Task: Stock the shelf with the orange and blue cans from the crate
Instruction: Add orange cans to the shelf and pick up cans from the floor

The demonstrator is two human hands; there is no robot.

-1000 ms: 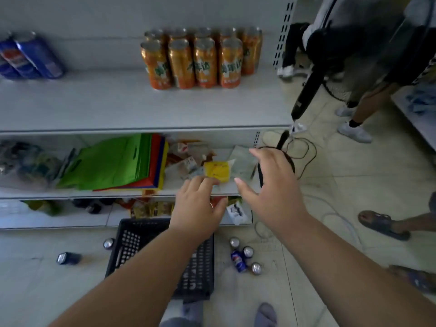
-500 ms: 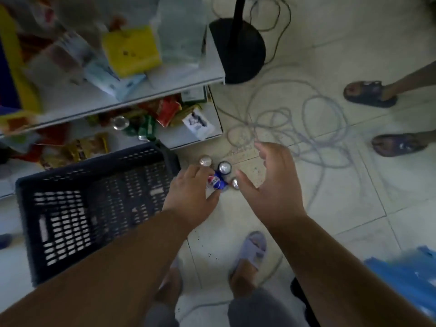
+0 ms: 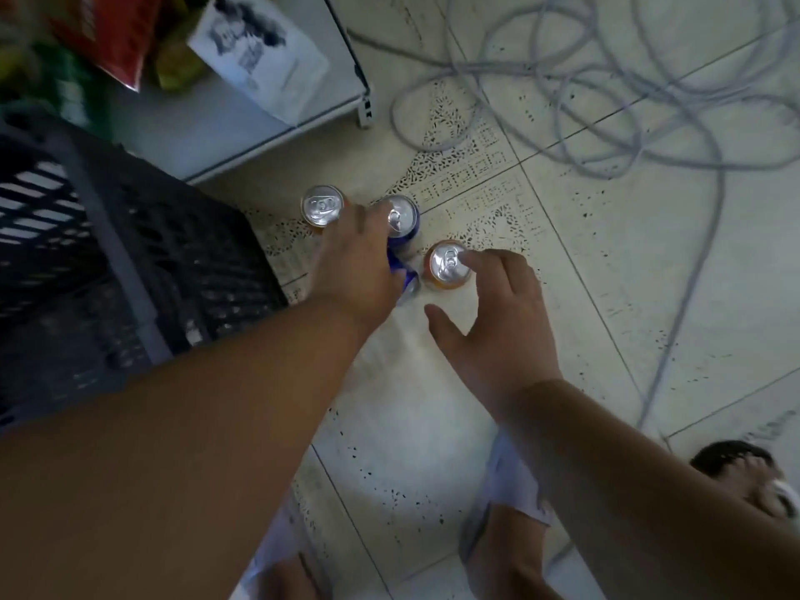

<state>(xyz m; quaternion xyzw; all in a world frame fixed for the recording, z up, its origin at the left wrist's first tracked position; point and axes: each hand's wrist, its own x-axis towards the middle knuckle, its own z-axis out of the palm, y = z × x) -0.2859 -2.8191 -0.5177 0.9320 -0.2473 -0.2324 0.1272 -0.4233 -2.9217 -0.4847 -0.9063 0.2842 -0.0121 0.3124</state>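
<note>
The person bends over a small group of cans that stand on the tiled floor [image 3: 584, 296], just beside the black plastic crate [image 3: 130, 253] and in front of the bottom shelf [image 3: 242, 136]. I count 4 cans: 1 orange can [image 3: 322, 206] at the far left, 1 upright blue can [image 3: 401, 218], 1 more blue can lying on its side [image 3: 404, 281] that is mostly hidden, and 1 orange can at the right [image 3: 449, 265]. The left hand [image 3: 359, 270] lies over the lying blue can with its fingers reaching to the upright one, but the back of the hand hides the fingers, so I cannot tell whether it grips anything. The right hand [image 3: 493, 331] is spread, thumb well apart from the fingers, and 1 fingertip touches the rim of the right orange can; it holds nothing yet. The step in hand seems to be the pick-up of cans (these ones are outside the crate). Next, each hand must probably close around a can body and lift it to the shelf above, which is out of view. A loose grey cable [image 3: 606, 101] lies coiled on the floor nearby.
</note>
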